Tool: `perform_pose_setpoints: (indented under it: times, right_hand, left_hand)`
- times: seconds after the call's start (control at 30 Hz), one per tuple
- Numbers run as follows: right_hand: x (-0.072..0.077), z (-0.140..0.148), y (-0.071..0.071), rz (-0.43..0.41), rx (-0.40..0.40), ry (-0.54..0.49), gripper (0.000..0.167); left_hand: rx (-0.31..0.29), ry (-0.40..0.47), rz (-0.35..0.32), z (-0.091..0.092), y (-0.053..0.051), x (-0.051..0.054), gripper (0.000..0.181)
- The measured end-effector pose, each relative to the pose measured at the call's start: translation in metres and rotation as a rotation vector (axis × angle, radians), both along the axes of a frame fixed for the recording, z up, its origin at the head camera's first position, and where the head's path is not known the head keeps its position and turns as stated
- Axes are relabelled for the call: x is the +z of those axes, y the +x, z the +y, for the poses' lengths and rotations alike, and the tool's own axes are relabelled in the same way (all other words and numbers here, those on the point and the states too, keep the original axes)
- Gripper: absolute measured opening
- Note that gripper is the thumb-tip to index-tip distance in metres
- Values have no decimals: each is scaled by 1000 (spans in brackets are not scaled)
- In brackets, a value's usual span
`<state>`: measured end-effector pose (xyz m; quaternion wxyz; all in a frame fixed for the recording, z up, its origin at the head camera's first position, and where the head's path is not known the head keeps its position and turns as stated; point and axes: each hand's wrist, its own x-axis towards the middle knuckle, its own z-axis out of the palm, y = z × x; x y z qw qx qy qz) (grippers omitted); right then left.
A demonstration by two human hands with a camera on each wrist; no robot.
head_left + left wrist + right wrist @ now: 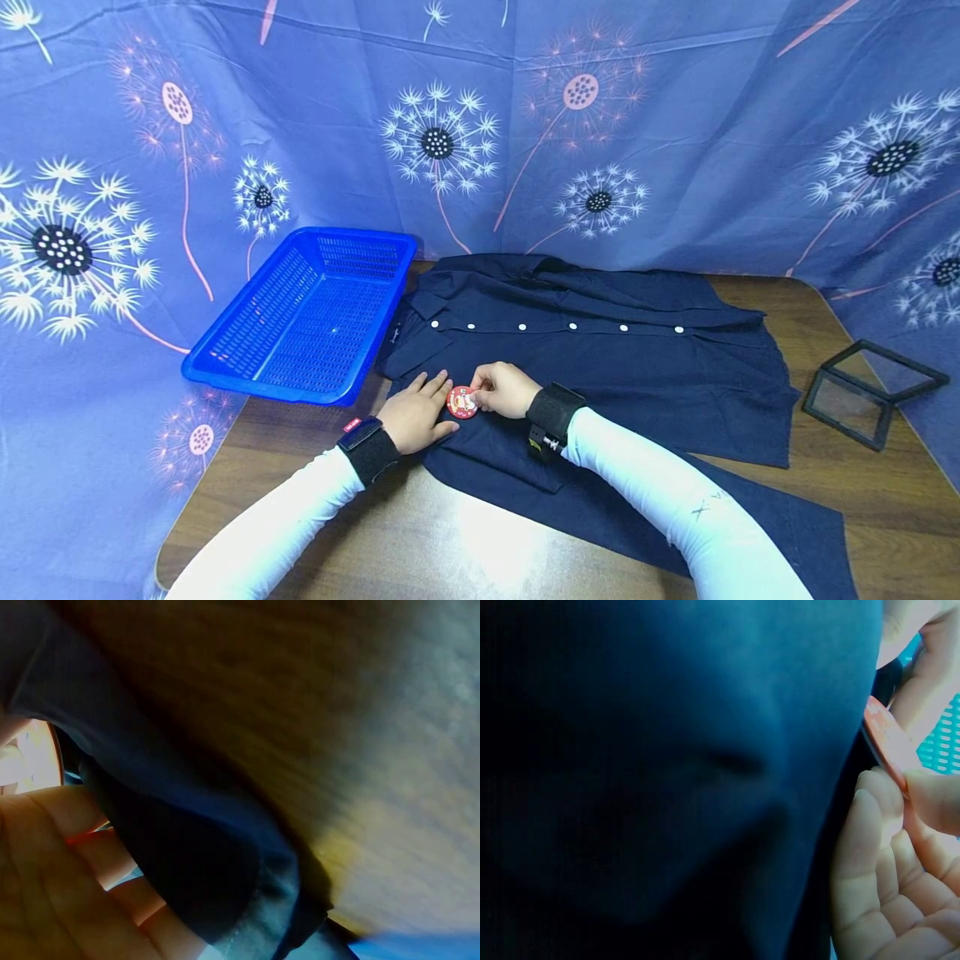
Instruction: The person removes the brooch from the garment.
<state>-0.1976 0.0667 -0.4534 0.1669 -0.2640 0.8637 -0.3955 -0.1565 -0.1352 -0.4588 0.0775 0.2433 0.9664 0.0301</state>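
At the left you have one blue basket [273, 389]; its thin perforated walls look light and springy. Next, your left hand [415, 414] lies flat on the near edge of the shirt, fingers straight and slightly apart, the tips just beside the badge. That one red round badge [459, 405] sits on the shirt between your two hands. Your right hand [507, 390] pinches its right side between thumb and fingers. The badge should handle as light and stiff, its printed face perhaps slick, so keep your hold at the rim. Stretching away to the right is one dark shirt [630, 379], likely soft, limp and quick to wrinkle; take it by a doubled edge or the collar. You can count six white buttons [573, 326] along it. Farthest right stands one black folding frame [858, 404] with two clear panes, probably fragile, better held by its borders.
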Motion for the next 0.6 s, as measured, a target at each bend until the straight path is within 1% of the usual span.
perform_pose_setpoints:
  times: [0.3,0.6]
  right_hand:
    - [0,2,2,18,5,-3,7]
    - [1,4,3,12,25,-4,5]
  left_hand:
    - [-18,-4,4,0,0,2,73]
    - [-10,3,-1,0,0,2,73]
